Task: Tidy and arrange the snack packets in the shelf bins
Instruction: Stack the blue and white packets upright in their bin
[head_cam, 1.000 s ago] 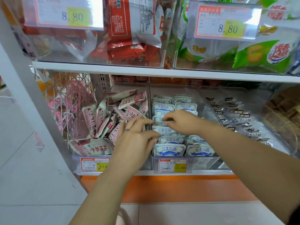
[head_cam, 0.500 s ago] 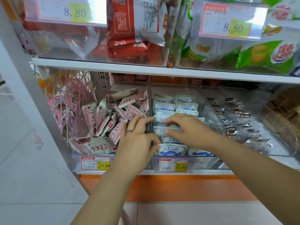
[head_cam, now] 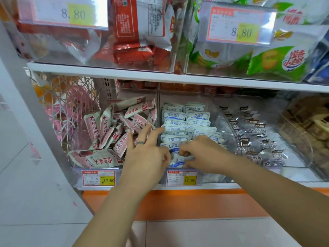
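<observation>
White-and-blue snack packets [head_cam: 175, 129] lie in rows in the middle clear bin [head_cam: 220, 111] on the lower shelf. My right hand [head_cam: 204, 154] curls its fingers round a front white-and-blue packet [head_cam: 178, 162] near the bin's front wall. My left hand [head_cam: 146, 154] pinches the same packet's left end with thumb and forefinger, its other fingers spread toward the rows. Pink-and-white packets [head_cam: 114, 134] lie jumbled in the left bin [head_cam: 76, 172].
Dark silver packets [head_cam: 258, 139] fill the bin to the right. Price tags [head_cam: 181, 178] hang on the bin fronts. The upper shelf [head_cam: 160, 77] carries bins of red bags [head_cam: 135, 38] and green bags [head_cam: 277, 59]. A wire rack [head_cam: 67, 107] stands at left.
My right hand has drawn back from the middle rows to the front of the bin and closed on a front packet. My left hand has come in to pinch that packet.
</observation>
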`<control>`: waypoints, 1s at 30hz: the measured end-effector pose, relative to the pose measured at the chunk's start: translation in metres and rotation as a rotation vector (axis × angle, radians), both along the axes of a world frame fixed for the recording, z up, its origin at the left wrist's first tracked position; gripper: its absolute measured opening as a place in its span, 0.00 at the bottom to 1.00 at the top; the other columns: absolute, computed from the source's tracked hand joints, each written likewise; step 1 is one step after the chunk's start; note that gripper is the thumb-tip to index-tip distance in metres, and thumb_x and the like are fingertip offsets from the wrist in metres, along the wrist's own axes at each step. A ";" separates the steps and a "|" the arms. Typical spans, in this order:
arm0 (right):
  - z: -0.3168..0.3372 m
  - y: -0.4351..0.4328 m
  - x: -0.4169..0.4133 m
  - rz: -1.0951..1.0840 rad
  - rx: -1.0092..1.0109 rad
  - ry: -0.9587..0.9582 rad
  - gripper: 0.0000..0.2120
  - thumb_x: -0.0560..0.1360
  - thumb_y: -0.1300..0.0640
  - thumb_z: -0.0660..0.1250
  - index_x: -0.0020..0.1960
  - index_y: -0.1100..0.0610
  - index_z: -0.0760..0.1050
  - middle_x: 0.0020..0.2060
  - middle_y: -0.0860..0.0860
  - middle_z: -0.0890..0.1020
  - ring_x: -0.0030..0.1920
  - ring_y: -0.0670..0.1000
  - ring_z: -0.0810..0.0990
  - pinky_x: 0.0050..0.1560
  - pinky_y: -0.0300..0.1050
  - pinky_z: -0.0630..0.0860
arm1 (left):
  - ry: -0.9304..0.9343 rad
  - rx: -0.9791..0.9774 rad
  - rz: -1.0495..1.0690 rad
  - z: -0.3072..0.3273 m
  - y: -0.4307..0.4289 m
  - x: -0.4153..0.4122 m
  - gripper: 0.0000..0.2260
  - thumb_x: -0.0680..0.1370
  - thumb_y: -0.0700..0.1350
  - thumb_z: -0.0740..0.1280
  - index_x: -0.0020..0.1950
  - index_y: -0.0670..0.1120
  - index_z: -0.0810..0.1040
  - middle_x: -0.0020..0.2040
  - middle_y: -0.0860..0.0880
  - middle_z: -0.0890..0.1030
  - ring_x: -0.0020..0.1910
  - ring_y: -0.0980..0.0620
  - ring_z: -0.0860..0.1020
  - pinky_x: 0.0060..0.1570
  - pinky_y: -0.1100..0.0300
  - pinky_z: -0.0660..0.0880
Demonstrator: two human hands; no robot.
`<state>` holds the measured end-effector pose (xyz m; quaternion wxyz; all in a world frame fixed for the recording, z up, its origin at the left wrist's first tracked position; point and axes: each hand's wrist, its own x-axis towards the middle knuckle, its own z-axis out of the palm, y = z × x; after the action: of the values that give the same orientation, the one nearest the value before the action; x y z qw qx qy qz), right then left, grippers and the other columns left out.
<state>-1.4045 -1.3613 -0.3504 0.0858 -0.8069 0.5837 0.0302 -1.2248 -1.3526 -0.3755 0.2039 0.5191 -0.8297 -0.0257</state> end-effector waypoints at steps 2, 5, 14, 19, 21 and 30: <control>-0.001 0.006 -0.008 -0.016 0.058 -0.065 0.13 0.75 0.50 0.68 0.59 0.48 0.75 0.43 0.45 0.79 0.49 0.49 0.67 0.51 0.45 0.68 | -0.047 0.020 0.004 0.003 0.005 0.001 0.04 0.75 0.53 0.69 0.47 0.57 0.82 0.75 0.55 0.60 0.77 0.46 0.49 0.71 0.38 0.43; 0.006 0.024 -0.025 -0.123 -0.048 -0.348 0.17 0.76 0.50 0.66 0.65 0.47 0.74 0.56 0.44 0.80 0.53 0.44 0.73 0.56 0.35 0.66 | -0.048 -0.018 -0.023 0.010 0.009 0.000 0.11 0.68 0.48 0.76 0.50 0.53 0.83 0.67 0.48 0.74 0.71 0.41 0.66 0.66 0.34 0.55; -0.023 0.055 -0.077 -0.369 -0.510 -0.299 0.14 0.69 0.61 0.74 0.54 0.54 0.82 0.54 0.50 0.83 0.63 0.58 0.76 0.67 0.62 0.61 | 0.052 0.165 -0.110 0.026 -0.046 -0.082 0.18 0.81 0.42 0.59 0.70 0.49 0.70 0.69 0.48 0.71 0.64 0.44 0.73 0.63 0.49 0.70; -0.015 0.045 -0.087 -0.257 -0.324 -0.348 0.13 0.78 0.53 0.64 0.61 0.49 0.78 0.62 0.43 0.77 0.73 0.51 0.63 0.76 0.49 0.49 | 0.082 0.308 -0.118 0.038 -0.098 -0.116 0.14 0.81 0.42 0.59 0.65 0.48 0.76 0.61 0.47 0.80 0.51 0.45 0.79 0.45 0.61 0.71; -0.009 0.044 -0.093 -0.212 -0.281 -0.369 0.15 0.79 0.50 0.61 0.65 0.48 0.75 0.66 0.41 0.74 0.72 0.46 0.60 0.70 0.31 0.38 | 0.030 0.366 -0.128 0.039 -0.111 -0.125 0.12 0.81 0.43 0.62 0.63 0.47 0.78 0.60 0.48 0.80 0.54 0.46 0.78 0.43 0.64 0.67; -0.005 0.038 -0.094 -0.203 -0.141 -0.368 0.20 0.76 0.44 0.64 0.66 0.47 0.73 0.69 0.41 0.69 0.75 0.51 0.52 0.71 0.39 0.48 | -0.287 0.410 -0.272 0.039 -0.137 -0.156 0.09 0.78 0.44 0.66 0.53 0.40 0.81 0.52 0.45 0.82 0.48 0.48 0.77 0.42 0.63 0.66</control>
<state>-1.4988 -1.3232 -0.3552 0.1368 -0.7398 0.6372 -0.1672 -1.3807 -1.4896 -0.3365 -0.0301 0.4317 -0.8896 -0.1464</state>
